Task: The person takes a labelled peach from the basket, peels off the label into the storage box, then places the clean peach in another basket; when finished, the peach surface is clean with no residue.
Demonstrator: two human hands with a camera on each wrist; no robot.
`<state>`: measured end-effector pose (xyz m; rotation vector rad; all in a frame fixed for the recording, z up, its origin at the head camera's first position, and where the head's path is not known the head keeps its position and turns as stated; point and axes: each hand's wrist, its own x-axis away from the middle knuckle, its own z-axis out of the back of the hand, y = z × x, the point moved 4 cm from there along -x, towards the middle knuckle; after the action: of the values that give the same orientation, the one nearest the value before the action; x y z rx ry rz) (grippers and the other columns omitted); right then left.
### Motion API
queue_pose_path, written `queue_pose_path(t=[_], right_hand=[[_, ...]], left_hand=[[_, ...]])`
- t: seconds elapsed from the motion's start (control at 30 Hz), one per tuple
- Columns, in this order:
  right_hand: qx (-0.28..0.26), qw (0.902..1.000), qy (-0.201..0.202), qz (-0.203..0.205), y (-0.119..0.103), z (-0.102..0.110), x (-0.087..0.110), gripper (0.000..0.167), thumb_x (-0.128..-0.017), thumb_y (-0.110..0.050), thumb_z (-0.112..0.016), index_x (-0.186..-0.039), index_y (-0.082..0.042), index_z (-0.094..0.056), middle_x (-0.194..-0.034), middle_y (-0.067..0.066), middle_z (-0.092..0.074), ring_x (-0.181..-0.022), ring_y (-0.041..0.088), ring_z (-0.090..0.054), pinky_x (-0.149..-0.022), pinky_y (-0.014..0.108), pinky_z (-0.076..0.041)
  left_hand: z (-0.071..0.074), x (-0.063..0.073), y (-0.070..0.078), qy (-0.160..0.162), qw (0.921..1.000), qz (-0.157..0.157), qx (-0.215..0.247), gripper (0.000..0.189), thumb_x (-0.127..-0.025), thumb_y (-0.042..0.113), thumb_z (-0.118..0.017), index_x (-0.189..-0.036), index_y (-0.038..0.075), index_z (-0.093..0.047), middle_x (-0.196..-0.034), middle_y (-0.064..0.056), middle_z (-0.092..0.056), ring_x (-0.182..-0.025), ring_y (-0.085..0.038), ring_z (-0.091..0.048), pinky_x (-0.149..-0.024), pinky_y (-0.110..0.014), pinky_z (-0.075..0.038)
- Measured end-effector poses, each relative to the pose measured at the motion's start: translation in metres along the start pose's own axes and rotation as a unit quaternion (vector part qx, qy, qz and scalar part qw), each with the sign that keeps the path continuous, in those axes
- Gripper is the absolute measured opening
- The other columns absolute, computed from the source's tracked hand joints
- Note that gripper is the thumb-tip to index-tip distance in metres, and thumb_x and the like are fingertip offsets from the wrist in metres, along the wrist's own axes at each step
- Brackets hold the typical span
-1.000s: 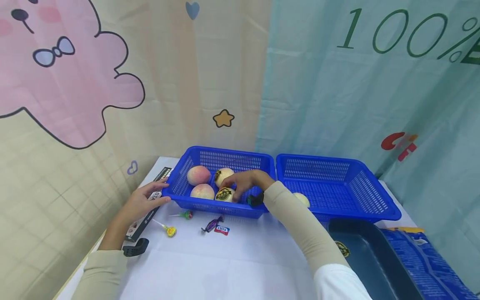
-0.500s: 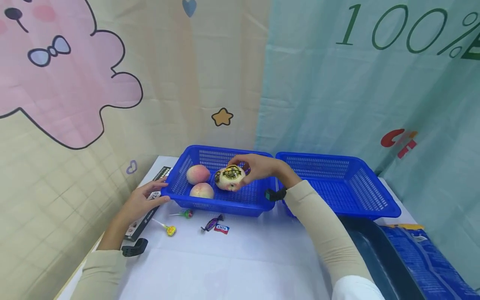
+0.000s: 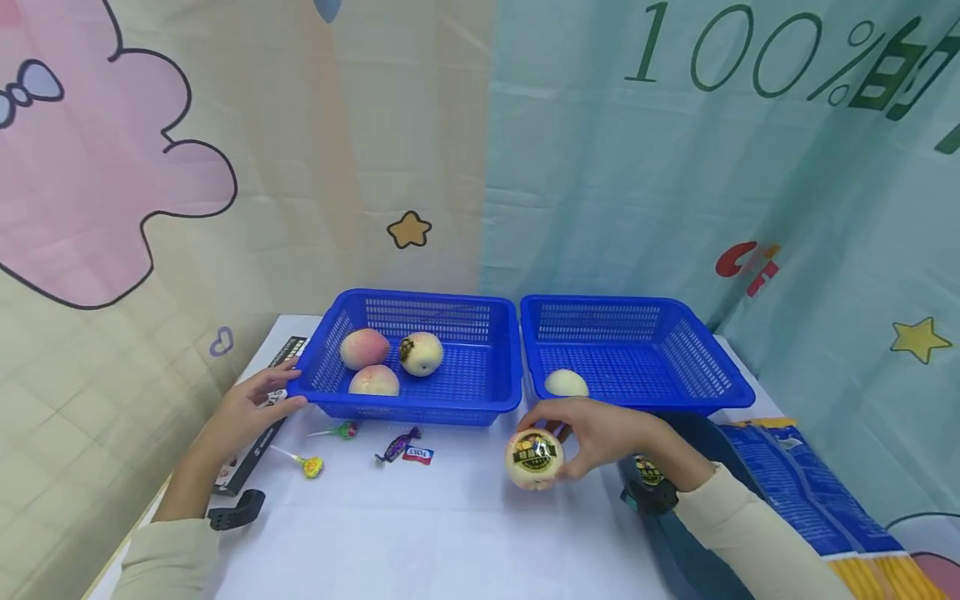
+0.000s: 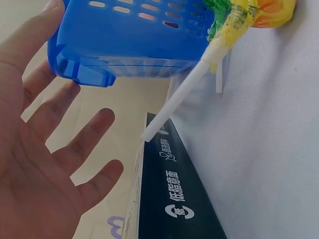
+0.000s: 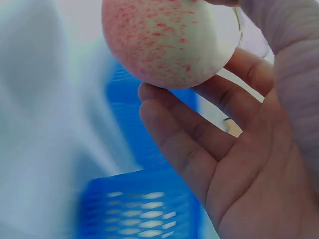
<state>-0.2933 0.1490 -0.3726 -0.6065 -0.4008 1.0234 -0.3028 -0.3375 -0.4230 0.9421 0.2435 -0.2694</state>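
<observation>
Near the front right corner of the left basket (image 3: 408, 410), the right hand (image 3: 603, 433) curls thumb and fingers round a peach (image 3: 534, 458) — it just came out, so three peaches (image 3: 423, 357) stay inside. The left hand (image 3: 243, 410), fingers spread, touches that basket's left edge.

Right of the held peach (image 3: 534, 458), a sleeve (image 3: 765, 533) hides part of the dark tray (image 3: 693, 558), cut off at the bottom edge. Beyond the peach, a blue basket (image 3: 611, 323) hides the base of a pale fruit (image 3: 566, 382); the right wrist view cuts off the peach's top.
</observation>
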Motion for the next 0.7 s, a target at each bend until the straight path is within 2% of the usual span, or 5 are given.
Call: queue_pose_path(t=[0.2,0.33,0.5,0.7], right_hand=[[-0.033,0.9984,0.001,-0.047,0.02,-0.028,0.008,0.064,-0.08,-0.03,-0.087,-0.135,-0.024,-0.055,-0.126,-0.013,-0.059,-0.113,0.017,-0.058,-0.088,0.029,-0.056],[-0.043,0.9964,-0.02,-0.07,0.031,-0.038,0.005,0.063,-0.08,-0.026,-0.087,-0.134,-0.025,-0.055,-0.125,-0.015,-0.059,-0.114,0.015,-0.057,-0.087,0.026,-0.055],[-0.054,0.9931,-0.032,-0.099,0.036,-0.042,0.005,0.065,-0.079,-0.024,-0.088,-0.134,-0.025,-0.054,-0.125,-0.014,-0.057,-0.116,0.015,-0.056,-0.09,0.026,-0.054],[-0.053,0.992,-0.036,-0.109,0.034,-0.043,0.006,0.067,-0.08,-0.032,-0.088,-0.136,-0.024,-0.051,-0.126,-0.013,-0.056,-0.117,0.014,-0.055,-0.095,0.03,-0.052]], left_hand=[[0.001,0.0,-0.003,-0.008,0.9999,0.001,-0.013,0.048,-0.096,0.024,-0.073,-0.135,-0.001,-0.059,-0.156,-0.018,-0.04,-0.136,-0.051,-0.039,-0.099,-0.072,-0.039],[0.001,0.001,-0.002,-0.005,1.0,-0.002,-0.004,0.046,-0.096,0.022,-0.073,-0.133,-0.002,-0.059,-0.155,-0.02,-0.04,-0.138,-0.051,-0.035,-0.099,-0.072,-0.037],[0.001,0.0,-0.004,0.004,0.9998,0.004,-0.017,0.046,-0.095,0.022,-0.074,-0.133,0.0,-0.06,-0.155,-0.017,-0.042,-0.139,-0.048,-0.036,-0.1,-0.07,-0.039],[0.001,0.002,0.0,0.008,0.9997,-0.001,-0.023,0.048,-0.095,0.025,-0.075,-0.133,0.0,-0.061,-0.154,-0.019,-0.043,-0.138,-0.05,-0.037,-0.099,-0.07,-0.039]])
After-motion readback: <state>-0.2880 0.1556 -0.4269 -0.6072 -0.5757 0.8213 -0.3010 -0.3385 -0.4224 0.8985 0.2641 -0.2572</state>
